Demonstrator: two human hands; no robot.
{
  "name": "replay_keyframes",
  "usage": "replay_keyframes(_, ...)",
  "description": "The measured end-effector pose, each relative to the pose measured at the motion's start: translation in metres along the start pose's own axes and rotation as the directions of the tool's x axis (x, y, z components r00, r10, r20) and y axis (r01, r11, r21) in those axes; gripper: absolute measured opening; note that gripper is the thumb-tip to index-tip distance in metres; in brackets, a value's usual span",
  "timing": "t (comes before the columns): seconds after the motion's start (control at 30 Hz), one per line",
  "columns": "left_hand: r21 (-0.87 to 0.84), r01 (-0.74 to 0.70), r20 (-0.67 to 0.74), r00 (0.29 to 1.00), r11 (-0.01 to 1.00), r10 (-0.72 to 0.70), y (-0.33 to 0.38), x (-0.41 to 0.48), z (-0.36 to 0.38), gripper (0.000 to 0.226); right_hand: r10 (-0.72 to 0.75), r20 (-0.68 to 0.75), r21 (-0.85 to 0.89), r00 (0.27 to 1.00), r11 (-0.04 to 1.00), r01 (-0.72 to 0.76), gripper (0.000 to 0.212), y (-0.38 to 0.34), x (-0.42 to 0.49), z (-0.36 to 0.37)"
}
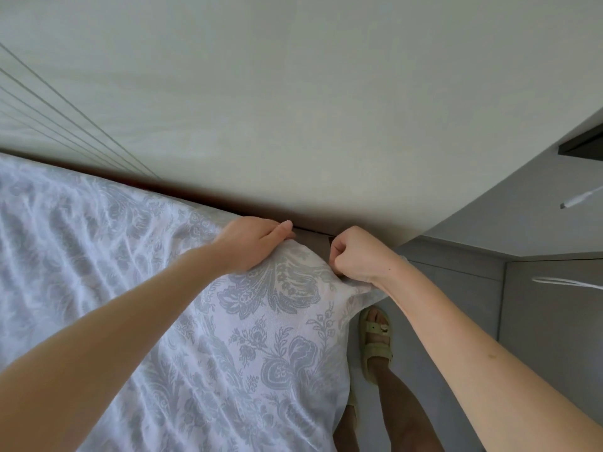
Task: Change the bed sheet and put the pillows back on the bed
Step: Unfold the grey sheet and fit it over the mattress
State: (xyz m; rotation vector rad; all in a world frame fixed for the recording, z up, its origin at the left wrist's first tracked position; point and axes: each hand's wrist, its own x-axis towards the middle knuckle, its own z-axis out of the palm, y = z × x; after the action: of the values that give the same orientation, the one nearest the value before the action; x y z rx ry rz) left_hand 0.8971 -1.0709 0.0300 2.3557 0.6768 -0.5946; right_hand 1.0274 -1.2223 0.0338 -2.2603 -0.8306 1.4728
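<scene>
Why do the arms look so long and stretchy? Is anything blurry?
Head view: the wide lens stretches the arms toward the edges; head view: soft even light, no glare; the sheet is sharp by the left hand and right hand, washed-out and softer far left.

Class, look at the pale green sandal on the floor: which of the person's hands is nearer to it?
Right. The right hand grips the bed sheet corner just above the sandal; the left hand rests on it farther from the edge.
</scene>
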Motion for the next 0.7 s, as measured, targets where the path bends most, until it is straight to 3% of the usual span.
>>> replay_keyframes(0.13, 0.065, 0.026, 0.055, 0.998, 0.998, -0.029, 0.018, 0.016, 0.008, 0.063, -0.017, -0.066, -0.077, 0.998, 0.997, 0.012, 0.028, 0.005, 0.004, -0.002)
replay_keyframes(0.2, 0.066, 0.033, 0.043, 0.998, 0.997, -0.036, 0.025, 0.021, 0.012, 0.066, -0.034, -0.217, -0.109, 0.976, 0.994, 0.010, 0.018, 0.014, 0.000, -0.001)
replay_keyframes(0.23, 0.062, 0.046, 0.038, 0.998, 0.997, -0.049, 0.026, 0.022, 0.013, 0.067, -0.074, -0.366, -0.117, 0.928, 0.993, 0.033, 0.013, 0.020, -0.007, 0.002)
replay_keyframes(0.27, 0.055, 0.059, 0.033, 0.998, 0.997, -0.061, 0.027, 0.022, 0.014, 0.069, -0.137, -0.545, -0.139, 0.827, 0.988, 0.072, 0.016, 0.027, -0.018, 0.007)
replay_keyframes(0.3, 0.043, 0.068, 0.026, 0.997, 0.997, -0.070, 0.026, 0.022, 0.015, 0.070, -0.194, -0.707, -0.177, 0.681, 0.980, 0.096, 0.018, 0.032, -0.032, 0.014)
replay_keyframes(0.33, 0.030, 0.075, 0.020, 0.997, 0.997, -0.076, 0.026, 0.021, 0.015, 0.071, -0.221, -0.814, -0.202, 0.537, 0.975, 0.095, 0.017, 0.035, -0.047, 0.021)
replay_keyframes(0.37, 0.026, 0.078, 0.015, 0.997, 0.997, -0.079, 0.025, 0.021, 0.015, 0.071, -0.213, -0.860, -0.193, 0.463, 0.977, 0.091, 0.018, 0.035, -0.063, 0.031)
replay_keyframes(0.4, 0.031, 0.077, 0.013, 0.997, 0.997, -0.077, 0.025, 0.020, 0.015, 0.072, -0.171, -0.850, -0.138, 0.499, 0.985, 0.103, 0.024, 0.033, -0.076, 0.041)
replay_keyframes(0.43, 0.039, 0.077, 0.014, 0.997, 0.996, -0.078, 0.025, 0.020, 0.015, 0.072, -0.087, -0.781, -0.011, 0.619, 0.992, 0.126, 0.033, 0.029, -0.084, 0.049)
replay_keyframes(0.5, 0.059, 0.086, 0.023, 0.996, 0.995, -0.087, 0.025, 0.021, 0.013, 0.072, 0.066, -0.458, 0.333, 0.887, 0.937, 0.102, 0.051, 0.018, -0.085, 0.061)
replay_keyframes(0.53, 0.065, 0.096, 0.026, 0.995, 0.993, -0.098, 0.025, 0.022, 0.013, 0.072, 0.066, -0.318, 0.468, 0.946, 0.878, 0.096, 0.054, 0.015, -0.079, 0.063)
replay_keyframes(0.7, 0.048, 0.119, 0.041, 0.992, 0.992, -0.121, 0.024, 0.024, 0.007, 0.070, 0.006, 0.011, 0.795, 1.000, 0.606, -0.012, 0.053, 0.023, -0.040, 0.048)
